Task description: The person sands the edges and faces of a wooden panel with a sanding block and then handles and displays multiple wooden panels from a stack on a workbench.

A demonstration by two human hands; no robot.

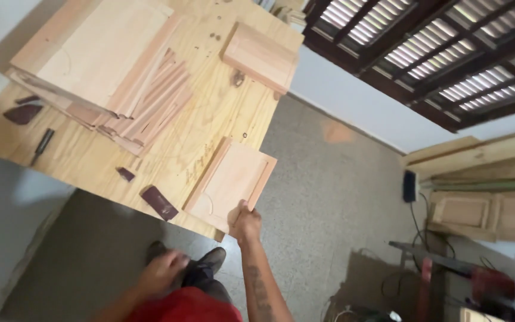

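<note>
**Right hand gripping a small panel door at the table corner**

Right hand (245, 223) is being closed on the near corner of a small framed wooden panel (232, 182), thumb on top and fingers hidden underneath, so the corner is being pinched between them. Left hand (161, 271) is being held low, away from the work, over the red clothing; it is blurred, it is touching nothing that can be seen, and whether its fingers are curled or spread cannot be told.

The panel is being rested flat on the plywood table (90, 158), at the near right corner, with its right edge and near corner being carried slightly past the table edge over the speckled floor (323, 197). A dark sanding block (160, 203) is lying just beside the panel's left edge, and a smaller dark scrap (126, 174) near that. Well apart, a stack of larger panels and thin strips (120, 83) is being kept at the far left, and another small panel (260, 56) at the far right corner.

For a sound grip, the overhanging corner is probably best pinched firmly, as a one-handed hold at one corner is likely to let the panel tip or swing. The panel should be kept level and clear of the sanding block, so that its soft face is not scuffed.
</note>
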